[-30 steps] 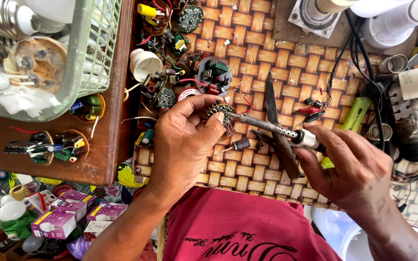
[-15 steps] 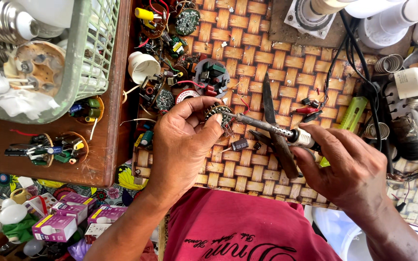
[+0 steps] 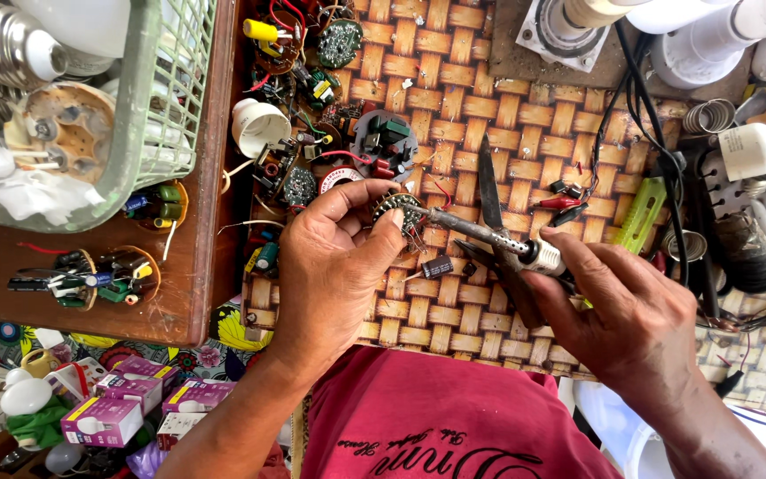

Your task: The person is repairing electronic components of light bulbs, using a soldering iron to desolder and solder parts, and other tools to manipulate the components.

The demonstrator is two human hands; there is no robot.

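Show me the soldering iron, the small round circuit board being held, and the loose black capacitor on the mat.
soldering iron (image 3: 476,228), head view, on its metal shaft near the tip.
round circuit board (image 3: 398,209), head view, on its top face between the left fingers.
black capacitor (image 3: 437,267), head view, on its cylindrical body.

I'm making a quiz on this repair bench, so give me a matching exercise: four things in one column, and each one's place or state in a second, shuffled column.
Things:
1. small round circuit board
2. soldering iron
3. green basket
4. scissors

Places or states:
A. lying on the woven mat, under the iron
B. pinched in the left hand's fingertips
C. at upper left, holding bulb parts
D. held in the right hand, tip at the board

Pairs: 1-B, 2-D, 3-C, 4-A
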